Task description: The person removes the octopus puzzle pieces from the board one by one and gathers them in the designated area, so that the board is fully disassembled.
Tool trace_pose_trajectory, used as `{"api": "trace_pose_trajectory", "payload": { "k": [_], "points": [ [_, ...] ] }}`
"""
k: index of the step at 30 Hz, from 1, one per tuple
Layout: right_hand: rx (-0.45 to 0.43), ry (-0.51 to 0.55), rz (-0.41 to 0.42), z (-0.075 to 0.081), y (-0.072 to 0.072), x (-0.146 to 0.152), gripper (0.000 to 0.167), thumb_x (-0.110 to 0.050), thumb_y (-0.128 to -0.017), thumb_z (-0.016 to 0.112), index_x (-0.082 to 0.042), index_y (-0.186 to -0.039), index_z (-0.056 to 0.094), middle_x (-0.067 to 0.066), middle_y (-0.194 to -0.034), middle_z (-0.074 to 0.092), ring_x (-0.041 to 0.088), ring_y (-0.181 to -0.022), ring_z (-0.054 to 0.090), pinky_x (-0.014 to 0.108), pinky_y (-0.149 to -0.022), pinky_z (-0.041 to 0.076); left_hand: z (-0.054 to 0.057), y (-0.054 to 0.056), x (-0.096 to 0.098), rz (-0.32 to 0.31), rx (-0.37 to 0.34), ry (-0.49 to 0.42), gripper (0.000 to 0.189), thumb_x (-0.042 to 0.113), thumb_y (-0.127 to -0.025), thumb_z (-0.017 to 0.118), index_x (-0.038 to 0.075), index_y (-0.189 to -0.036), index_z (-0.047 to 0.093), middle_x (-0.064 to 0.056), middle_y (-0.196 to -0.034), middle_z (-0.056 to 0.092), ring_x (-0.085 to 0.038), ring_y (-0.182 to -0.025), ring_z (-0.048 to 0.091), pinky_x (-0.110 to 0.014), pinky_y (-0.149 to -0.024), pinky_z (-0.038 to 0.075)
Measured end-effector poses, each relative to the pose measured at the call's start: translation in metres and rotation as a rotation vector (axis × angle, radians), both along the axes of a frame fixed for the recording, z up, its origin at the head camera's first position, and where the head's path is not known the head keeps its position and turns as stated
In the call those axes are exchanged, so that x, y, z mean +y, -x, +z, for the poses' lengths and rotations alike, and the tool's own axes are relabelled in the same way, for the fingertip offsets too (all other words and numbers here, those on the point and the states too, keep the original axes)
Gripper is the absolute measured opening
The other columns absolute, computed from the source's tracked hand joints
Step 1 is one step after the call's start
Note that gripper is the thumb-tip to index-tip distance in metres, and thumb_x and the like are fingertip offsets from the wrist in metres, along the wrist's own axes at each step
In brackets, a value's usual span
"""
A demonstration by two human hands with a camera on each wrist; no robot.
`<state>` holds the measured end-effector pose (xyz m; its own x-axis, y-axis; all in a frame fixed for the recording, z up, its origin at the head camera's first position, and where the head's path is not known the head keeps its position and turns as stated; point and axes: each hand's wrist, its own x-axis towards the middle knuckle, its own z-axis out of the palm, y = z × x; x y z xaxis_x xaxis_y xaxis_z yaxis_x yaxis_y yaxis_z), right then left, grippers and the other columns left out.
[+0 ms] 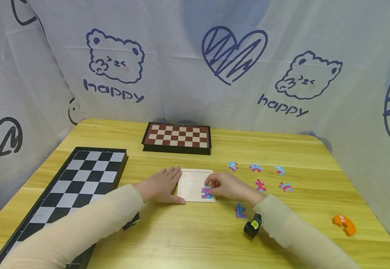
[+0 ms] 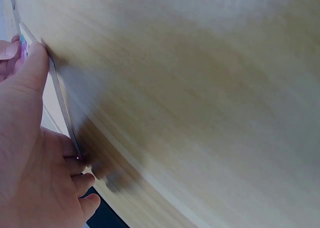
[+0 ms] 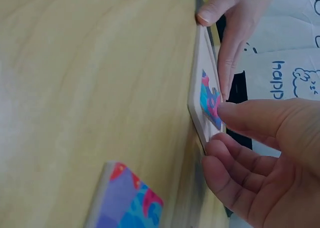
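Observation:
A pale square puzzle board (image 1: 189, 185) with a raised rim lies on the wooden table. My left hand (image 1: 163, 185) rests along the board's left edge, fingers and thumb spread out. In the board's lower right corner is a pink and blue puzzle piece (image 1: 205, 192). My right hand (image 1: 229, 185) pinches this jigsaw piece between thumb and curled fingers; in the right wrist view the thumb (image 3: 250, 115) touches the piece's edge. Another puzzle piece (image 1: 240, 211), blue and purple, lies just below the right hand.
Several loose puzzle pieces (image 1: 256, 167) lie right of the board. A black-and-white checkerboard (image 1: 80, 183) stretches along the left side, partly under the left sleeve. A brown-and-white checkerboard (image 1: 178, 136) sits at the back. An orange curved object (image 1: 344, 225) lies far right.

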<state>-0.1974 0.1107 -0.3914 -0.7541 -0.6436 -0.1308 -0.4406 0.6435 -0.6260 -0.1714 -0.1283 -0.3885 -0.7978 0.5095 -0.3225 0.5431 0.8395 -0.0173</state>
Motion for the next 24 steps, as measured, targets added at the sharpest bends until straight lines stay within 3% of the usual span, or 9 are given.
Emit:
{"api": "trace_pose_trajectory", "payload": {
  "k": [6, 17, 24],
  "points": [
    [-0.024, 0.088, 0.012, 0.0, 0.002, 0.005, 0.014, -0.005, -0.085, 0.063, -0.013, -0.097, 0.062, -0.001, -0.072, 0.056, 0.014, -0.065, 0.049, 0.028, -0.058, 0.043, 0.0, -0.001, 0.0, 0.0, 0.001, -0.001, 0.1, 0.07, -0.082, 0.041, -0.004, -0.144, 0.018, -0.017, -0.15, 0.015, -0.031, -0.136, 0.016, -0.042, -0.109, 0.015],
    [-0.041, 0.137, 0.006, 0.001, 0.002, 0.011, 0.011, -0.006, -0.088, 0.06, -0.013, -0.096, 0.061, -0.001, -0.07, 0.056, 0.013, -0.062, 0.048, 0.028, -0.056, 0.042, 0.004, -0.001, 0.0, -0.008, -0.003, -0.003, 0.097, 0.068, -0.083, 0.042, -0.004, -0.144, 0.019, -0.018, -0.15, 0.016, -0.032, -0.136, 0.016, -0.043, -0.109, 0.015],
    [-0.014, 0.173, 0.011, 0.008, 0.005, 0.031, 0.01, -0.005, -0.087, 0.062, -0.009, -0.097, 0.061, 0.0, -0.072, 0.058, 0.014, -0.063, 0.05, 0.027, -0.055, 0.043, 0.001, 0.0, 0.0, -0.014, 0.001, 0.011, 0.099, 0.07, -0.082, 0.04, -0.004, -0.144, 0.018, -0.018, -0.15, 0.015, -0.031, -0.136, 0.015, -0.042, -0.109, 0.015]
  ]
}}
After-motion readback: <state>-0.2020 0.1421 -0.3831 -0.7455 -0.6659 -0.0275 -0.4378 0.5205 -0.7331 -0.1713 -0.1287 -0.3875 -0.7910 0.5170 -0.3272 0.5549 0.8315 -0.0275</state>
